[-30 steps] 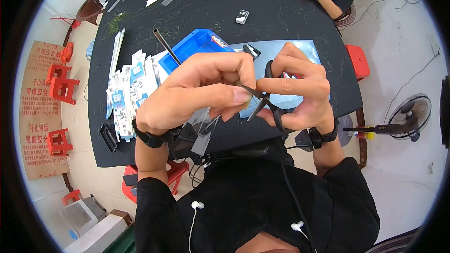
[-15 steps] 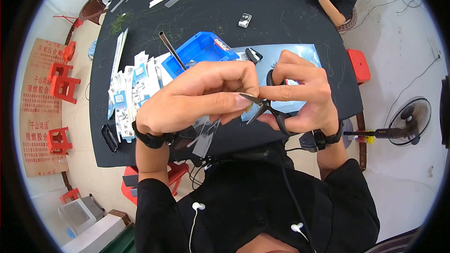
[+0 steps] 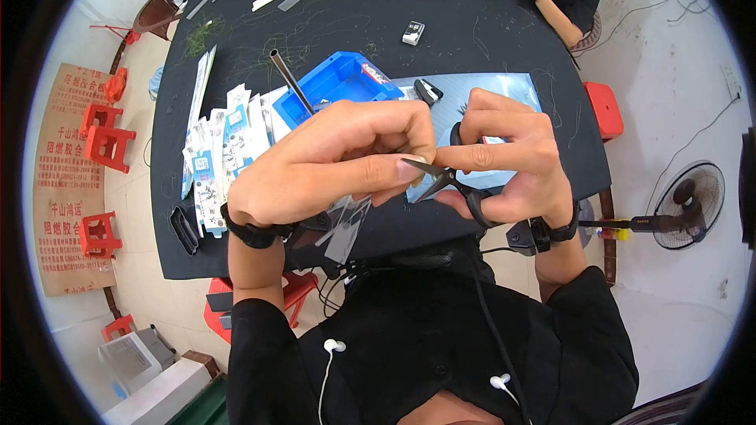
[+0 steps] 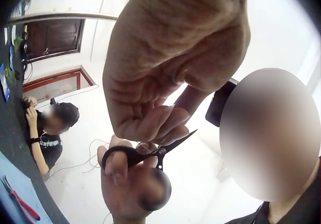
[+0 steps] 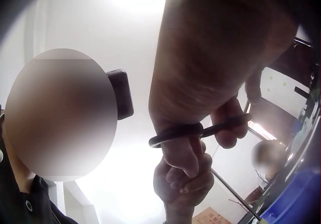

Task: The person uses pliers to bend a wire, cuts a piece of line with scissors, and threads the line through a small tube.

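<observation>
My right hand (image 3: 512,153) holds small black-handled scissors (image 3: 447,178), with its fingers and thumb through the loops. The blades stand parted and point at my left hand (image 3: 339,153); the upper blade lies across the left thumb's tip. Left thumb and index finger pinch something small that the fingertips mostly hide; I cannot tell what it is. Clear plastic strips (image 3: 345,238) hang below the left hand in the head view. Seen from the left wrist, the scissors (image 4: 176,142) sit just under the left fingertips. Both hands are above the table's near edge.
On the black table (image 3: 260,20) stands a blue bin (image 3: 335,79), beside a heap of printed packaging strips (image 3: 209,177). A light-blue mat (image 3: 512,90) lies under the right hand, with red-handled pliers (image 4: 22,204). Green thread tangles (image 3: 201,39) lie farther back. Two people sit opposite.
The scissors have shifted slightly lower against the left fingertips, bringing the upper blade over the thumb's tip. The head view has tilted a little. Both hands keep their grip.
</observation>
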`<act>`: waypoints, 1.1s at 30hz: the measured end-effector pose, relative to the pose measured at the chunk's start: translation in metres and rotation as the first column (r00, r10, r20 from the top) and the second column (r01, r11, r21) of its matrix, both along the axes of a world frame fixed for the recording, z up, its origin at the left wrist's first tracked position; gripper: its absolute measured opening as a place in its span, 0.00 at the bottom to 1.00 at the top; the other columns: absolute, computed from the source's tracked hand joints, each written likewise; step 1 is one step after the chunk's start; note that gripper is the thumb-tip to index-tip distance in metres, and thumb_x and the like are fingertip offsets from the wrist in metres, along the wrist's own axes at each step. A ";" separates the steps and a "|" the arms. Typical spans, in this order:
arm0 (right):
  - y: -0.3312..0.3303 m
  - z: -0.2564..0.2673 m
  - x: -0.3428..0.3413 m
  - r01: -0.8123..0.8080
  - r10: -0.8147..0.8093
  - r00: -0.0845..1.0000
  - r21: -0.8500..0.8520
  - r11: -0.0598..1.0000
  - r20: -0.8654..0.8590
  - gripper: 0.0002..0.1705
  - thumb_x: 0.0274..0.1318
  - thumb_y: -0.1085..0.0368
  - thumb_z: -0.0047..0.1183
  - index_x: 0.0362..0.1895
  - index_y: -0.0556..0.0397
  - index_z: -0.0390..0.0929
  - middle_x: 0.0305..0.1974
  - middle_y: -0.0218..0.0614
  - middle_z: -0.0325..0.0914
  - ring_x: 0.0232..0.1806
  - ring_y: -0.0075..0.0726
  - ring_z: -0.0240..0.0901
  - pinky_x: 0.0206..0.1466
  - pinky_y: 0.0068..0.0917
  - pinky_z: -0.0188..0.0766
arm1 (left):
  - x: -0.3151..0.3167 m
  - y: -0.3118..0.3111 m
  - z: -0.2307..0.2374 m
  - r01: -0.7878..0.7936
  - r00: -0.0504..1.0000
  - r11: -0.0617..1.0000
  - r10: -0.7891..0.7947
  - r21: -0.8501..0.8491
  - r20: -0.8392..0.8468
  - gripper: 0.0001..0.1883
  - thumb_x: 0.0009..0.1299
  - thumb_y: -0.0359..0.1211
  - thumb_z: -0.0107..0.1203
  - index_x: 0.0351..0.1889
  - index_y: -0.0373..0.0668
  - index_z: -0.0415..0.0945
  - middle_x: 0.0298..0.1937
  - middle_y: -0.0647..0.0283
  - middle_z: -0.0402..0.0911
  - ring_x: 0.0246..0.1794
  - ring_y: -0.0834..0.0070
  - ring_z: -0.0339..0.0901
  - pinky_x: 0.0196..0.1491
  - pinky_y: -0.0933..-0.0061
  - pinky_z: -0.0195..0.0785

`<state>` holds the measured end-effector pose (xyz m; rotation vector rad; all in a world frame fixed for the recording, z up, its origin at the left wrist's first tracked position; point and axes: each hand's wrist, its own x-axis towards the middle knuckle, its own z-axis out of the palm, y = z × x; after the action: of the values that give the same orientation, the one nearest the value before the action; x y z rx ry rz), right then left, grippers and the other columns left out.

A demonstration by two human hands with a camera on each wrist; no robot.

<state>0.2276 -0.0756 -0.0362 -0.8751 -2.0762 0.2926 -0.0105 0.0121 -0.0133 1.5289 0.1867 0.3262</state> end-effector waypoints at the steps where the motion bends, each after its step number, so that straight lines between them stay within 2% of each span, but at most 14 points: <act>1: 0.000 0.000 0.000 0.006 -0.006 1.000 0.000 1.000 0.010 0.23 0.31 0.64 0.75 0.41 0.45 0.91 0.24 0.27 0.67 0.27 0.34 0.64 0.29 0.31 0.57 | 0.000 0.000 0.001 -0.001 1.000 1.000 0.001 0.003 -0.008 0.13 0.73 0.39 0.54 0.41 0.37 0.72 0.25 0.69 0.71 0.21 0.87 0.65 0.23 0.84 0.51; 12: 0.000 -0.002 0.001 0.053 -0.056 0.996 0.054 0.997 0.069 0.23 0.30 0.63 0.77 0.39 0.46 0.91 0.21 0.27 0.72 0.26 0.32 0.66 0.28 0.31 0.58 | 0.000 0.000 0.006 -0.038 0.997 0.999 0.038 0.006 -0.074 0.15 0.71 0.42 0.56 0.40 0.39 0.72 0.26 0.70 0.72 0.22 0.89 0.65 0.23 0.85 0.50; 14: 0.000 -0.002 0.001 0.058 -0.062 0.995 0.062 0.996 0.077 0.23 0.30 0.63 0.77 0.39 0.46 0.91 0.21 0.27 0.73 0.25 0.32 0.66 0.27 0.31 0.58 | -0.001 0.000 0.007 -0.007 0.999 1.000 0.008 0.018 -0.054 0.09 0.76 0.35 0.52 0.39 0.39 0.72 0.24 0.72 0.69 0.23 0.87 0.64 0.27 0.81 0.53; 20: 0.003 -0.004 0.001 0.051 -0.060 0.994 0.092 0.994 0.090 0.21 0.32 0.62 0.78 0.38 0.47 0.90 0.19 0.26 0.72 0.23 0.30 0.66 0.25 0.30 0.56 | 0.000 0.001 0.003 -0.007 1.000 1.000 0.006 -0.015 -0.026 0.09 0.75 0.35 0.52 0.39 0.39 0.72 0.25 0.72 0.68 0.24 0.88 0.63 0.27 0.82 0.52; 22: 0.004 -0.005 0.000 0.021 -0.029 0.997 0.107 0.994 0.073 0.21 0.28 0.66 0.80 0.34 0.53 0.88 0.15 0.27 0.68 0.18 0.32 0.60 0.23 0.29 0.55 | -0.001 0.001 0.005 0.001 0.999 1.000 -0.001 -0.009 -0.037 0.09 0.76 0.35 0.52 0.39 0.39 0.71 0.25 0.72 0.68 0.24 0.88 0.63 0.28 0.82 0.52; 26: 0.004 -0.007 0.001 0.012 -0.016 0.998 0.067 0.998 0.059 0.19 0.32 0.66 0.80 0.33 0.56 0.88 0.16 0.28 0.71 0.18 0.31 0.62 0.22 0.28 0.56 | 0.000 0.001 0.006 0.001 0.999 1.000 -0.002 -0.010 -0.036 0.10 0.77 0.36 0.52 0.38 0.39 0.71 0.25 0.73 0.68 0.24 0.88 0.64 0.28 0.82 0.53; 28: 0.003 -0.009 -0.001 -0.011 0.010 0.996 -0.011 1.000 -0.092 0.16 0.35 0.68 0.79 0.32 0.59 0.88 0.16 0.29 0.74 0.18 0.29 0.64 0.22 0.25 0.57 | 0.000 0.000 0.008 -0.015 0.999 1.000 0.014 -0.025 -0.045 0.10 0.77 0.36 0.52 0.38 0.39 0.71 0.25 0.73 0.68 0.24 0.88 0.64 0.28 0.82 0.52; 29: 0.003 -0.009 0.000 -0.011 0.010 0.996 -0.010 1.000 -0.092 0.16 0.35 0.68 0.79 0.32 0.59 0.88 0.16 0.29 0.74 0.18 0.29 0.64 0.22 0.25 0.57 | 0.000 -0.001 0.009 -0.033 0.998 0.999 0.031 -0.041 -0.055 0.11 0.78 0.37 0.51 0.38 0.39 0.71 0.25 0.73 0.68 0.24 0.88 0.64 0.27 0.82 0.52; 31: 0.000 -0.011 0.006 0.042 -0.061 0.979 -0.097 0.994 -0.193 0.18 0.38 0.68 0.78 0.38 0.55 0.90 0.23 0.30 0.81 0.20 0.25 0.70 0.22 0.22 0.60 | -0.001 0.001 0.008 -0.050 0.998 0.998 0.048 -0.048 -0.035 0.10 0.77 0.36 0.52 0.38 0.39 0.71 0.26 0.73 0.69 0.25 0.87 0.65 0.28 0.82 0.54; 33: -0.001 -0.017 0.008 0.101 -0.124 0.973 -0.122 0.987 -0.194 0.17 0.41 0.69 0.77 0.40 0.55 0.90 0.24 0.31 0.83 0.20 0.21 0.73 0.23 0.18 0.62 | -0.002 0.001 0.007 -0.064 0.998 0.996 0.063 -0.056 -0.015 0.10 0.77 0.36 0.54 0.38 0.39 0.71 0.27 0.72 0.69 0.26 0.87 0.65 0.30 0.82 0.56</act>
<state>0.2357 -0.0761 -0.0534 -0.9845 -1.8309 0.4210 -0.0121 0.0135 -0.0064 1.4714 0.2535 0.3582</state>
